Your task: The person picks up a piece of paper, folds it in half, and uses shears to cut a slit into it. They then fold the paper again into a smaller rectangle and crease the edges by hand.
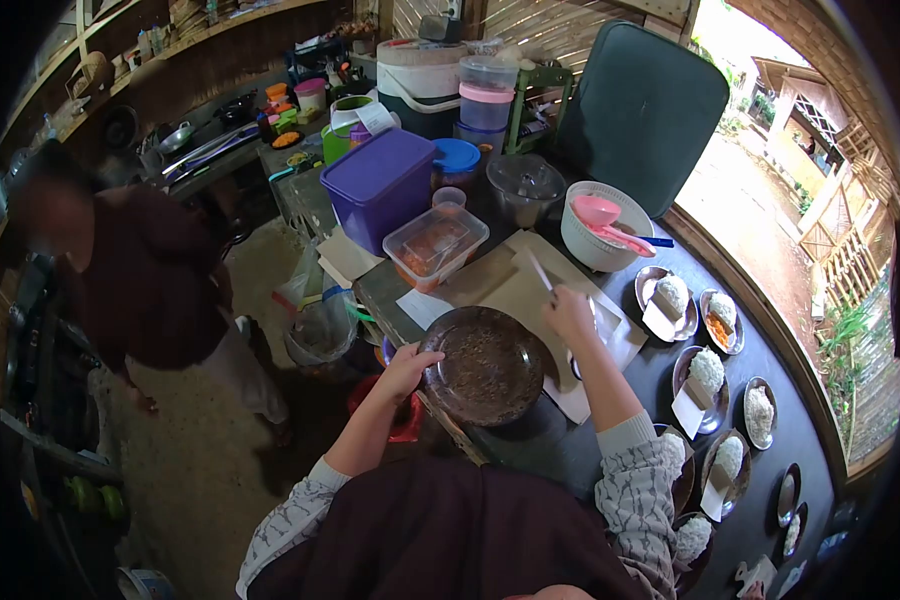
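The left hand [407,368] is closed on the near-left rim of the dark pan [490,368] at the worktop [560,450] edge. The right hand [570,313], closed on a thin white utensil [540,270], is held just beyond the pan's far-right rim.

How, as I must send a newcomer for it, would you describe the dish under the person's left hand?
Find the long dark table edged on the right by rice plates. At its near left corner, nearer than the purple box, sits a round dark pan whose rim the left hand grips. It is larger than any plate and holds brown crumbs, not white rice.
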